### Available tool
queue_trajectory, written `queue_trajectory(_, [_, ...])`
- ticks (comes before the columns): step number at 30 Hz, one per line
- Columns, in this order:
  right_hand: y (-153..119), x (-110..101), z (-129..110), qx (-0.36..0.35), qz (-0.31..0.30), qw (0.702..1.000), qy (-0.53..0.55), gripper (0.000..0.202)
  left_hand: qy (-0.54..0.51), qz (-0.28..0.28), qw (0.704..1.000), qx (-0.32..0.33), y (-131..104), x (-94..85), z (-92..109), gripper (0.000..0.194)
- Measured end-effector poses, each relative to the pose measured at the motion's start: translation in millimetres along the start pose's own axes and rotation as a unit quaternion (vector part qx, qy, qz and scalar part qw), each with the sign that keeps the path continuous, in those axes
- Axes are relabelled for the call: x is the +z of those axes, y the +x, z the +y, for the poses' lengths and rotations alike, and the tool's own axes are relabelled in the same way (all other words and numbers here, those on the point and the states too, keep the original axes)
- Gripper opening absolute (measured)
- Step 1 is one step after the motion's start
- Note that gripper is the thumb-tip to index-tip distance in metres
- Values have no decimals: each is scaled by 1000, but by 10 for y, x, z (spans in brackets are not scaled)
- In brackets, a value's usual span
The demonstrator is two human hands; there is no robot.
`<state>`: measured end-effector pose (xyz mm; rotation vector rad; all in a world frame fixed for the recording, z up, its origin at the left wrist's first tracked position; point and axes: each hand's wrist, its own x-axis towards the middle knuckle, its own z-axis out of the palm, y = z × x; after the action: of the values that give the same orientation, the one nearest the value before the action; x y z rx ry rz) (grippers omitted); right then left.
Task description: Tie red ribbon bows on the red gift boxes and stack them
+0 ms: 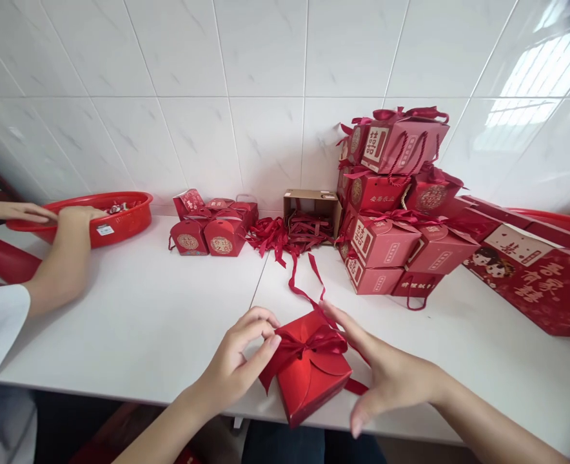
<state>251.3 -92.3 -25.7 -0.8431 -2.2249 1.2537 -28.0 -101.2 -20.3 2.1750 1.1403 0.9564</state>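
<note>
A red gift box (pixel 309 386) with curved, overlapping top flaps stands near the front edge of the table. Across its top runs a dark red satin ribbon (pixel 309 345) tied in a bow. My left hand (pixel 241 361) is at the box's left side, its thumb and curled fingers closed on the left part of the bow. To the right of the box, my right hand (pixel 386 370) is open, fingers and thumb spread around that side. A ribbon strip trails from behind the box toward the back.
Several finished gift boxes (pixel 386 238) are stacked at the back right beside a red gift bag (pixel 531 270). A carton (pixel 314 196) of ribbons and smaller boxes (pixel 207 232) stand by the wall. At left, a co-worker's arm (pixel 67 258) reaches over a red basin (pixel 125 225).
</note>
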Motion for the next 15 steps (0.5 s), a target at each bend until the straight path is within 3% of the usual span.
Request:
queue_trajectory(4, [205,145,117,-5,11,997,70,121,-9,-18,1000,-2,-55,17,54,23])
queue_trajectory(6, [190,133,96,-16,27,994,101,116,-28,9,999,-16,-97,41,60,17])
queue_trajectory(8, [48,12,22,-35,69,992,98,113,-56,58,996,-44,-146,82,32,30])
queue_trajectory(10, [-191,-242,-118,-61,161,983,57,108,-52,96,991,-80,-194,135,-30,43])
queue_trajectory(12, [-443,-630,-322,-96,307,947,18,99,-11,104,988,-114,-241,190,-129,47])
queue_trajectory(15, [-671,-1374,-662,-205,494,845,-11,68,43,89,985,-145,-311,269,-329,49])
